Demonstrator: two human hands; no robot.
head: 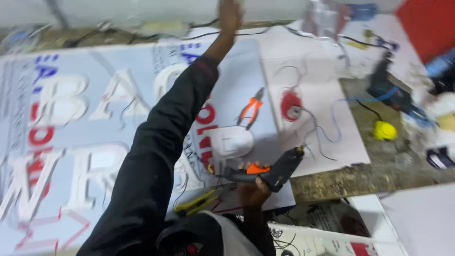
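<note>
The right hand (253, 189) is clamped on a black glue gun (272, 171) at the near edge of the sign board (95, 128); the left hand (231, 16) reaches beyond the board's far edge, grip unclear; the unwatched nozzle could drip onto the board.

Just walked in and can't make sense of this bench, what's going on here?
A person in a black sleeve leans over a large sign panel with raised white letters. The right hand grips a black glue gun with an orange trigger, nozzle aimed across the board. The left hand stretches to the far edge, among wires. Orange-handled pliers and a red disc lie nearby.
</note>
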